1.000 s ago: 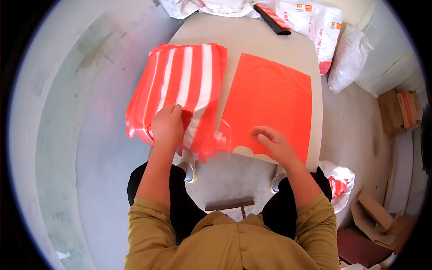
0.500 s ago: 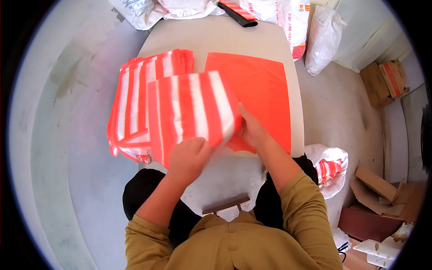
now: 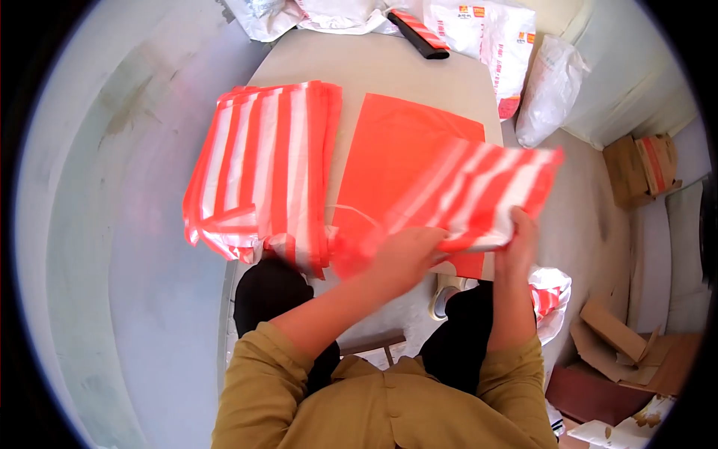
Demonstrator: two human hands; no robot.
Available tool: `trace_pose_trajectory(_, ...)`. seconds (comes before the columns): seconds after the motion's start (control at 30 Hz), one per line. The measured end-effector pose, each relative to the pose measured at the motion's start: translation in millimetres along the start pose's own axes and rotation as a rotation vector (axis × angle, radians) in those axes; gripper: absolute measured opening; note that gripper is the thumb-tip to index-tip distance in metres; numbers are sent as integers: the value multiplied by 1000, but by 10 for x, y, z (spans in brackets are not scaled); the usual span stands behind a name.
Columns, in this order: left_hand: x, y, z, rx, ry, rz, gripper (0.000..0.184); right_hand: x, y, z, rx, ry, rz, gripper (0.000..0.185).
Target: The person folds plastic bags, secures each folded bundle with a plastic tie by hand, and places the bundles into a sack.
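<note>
My left hand (image 3: pixel 407 258) and my right hand (image 3: pixel 517 243) both grip a red-and-white striped plastic bag (image 3: pixel 479 187) along its near edge. The bag is blurred by motion and hangs over the right part of a flat red sheet (image 3: pixel 404 142) on the table. To the left lies a stack of striped plastic bags (image 3: pixel 258 157), its near corner folded and crumpled. My right thumb rests on top of the bag while the other fingers are mostly hidden.
The pale table (image 3: pixel 329 56) has a dark roll with a striped strip (image 3: pixel 419 34) at its far edge. White printed sacks (image 3: pixel 486 37) stand behind it. On the right floor are a white sack with striped bags (image 3: pixel 550 299), an open cardboard box (image 3: pixel 621 337) and other boxes (image 3: pixel 639 168).
Both hands have carried the striped bag rightward, from beside the stack to over the red sheet. The stack is now more fully uncovered, and the view has shifted slightly.
</note>
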State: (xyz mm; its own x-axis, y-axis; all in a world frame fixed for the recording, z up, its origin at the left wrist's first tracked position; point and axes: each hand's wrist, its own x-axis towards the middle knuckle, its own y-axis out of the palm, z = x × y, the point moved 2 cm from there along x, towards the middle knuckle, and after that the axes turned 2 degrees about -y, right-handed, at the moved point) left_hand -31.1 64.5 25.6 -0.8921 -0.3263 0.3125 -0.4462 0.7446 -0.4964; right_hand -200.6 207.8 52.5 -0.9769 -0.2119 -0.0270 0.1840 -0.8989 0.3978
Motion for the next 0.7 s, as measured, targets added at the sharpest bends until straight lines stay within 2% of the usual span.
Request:
trace_pose_trajectory(0.1, 44, 171, -265, -492, -195, 63, 25, -150, 282, 549, 5, -93, -6, 38)
trace_pose_trajectory(0.17, 37, 306, -278, -771, -332, 71, 26, -37, 438, 515, -156, -85, 147, 40)
trace_pose_trajectory(0.27, 41, 169, -323, -761, -696, -17, 24, 5, 982, 399, -380, 0, 355, 43)
trace_pose_trajectory(0.33, -22, 302, 209, -695, -864, -104, 25, 243, 1109, 114, -758, -424, 769, 42)
trace_pose_trajectory(0.43, -145, 353, 965, -969, -890, -392, 26, -24, 1228, 188, -496, -244, 712, 40)
trace_pose_trajectory(0.47, -136, 347, 1135, -1065, -895, -480, 25, 11, 1139, 162, -502, -176, 696, 40)
trace_pose_trajectory(0.57, -117, 218, 1073, -1080, -902, -473, 22, 305, 557, -75, -485, -1, 642, 43)
trace_pose_trajectory(0.7, -257, 210, 1202, -904, -969, -452, 22, 469, -28, -289, -782, 40, 486, 48)
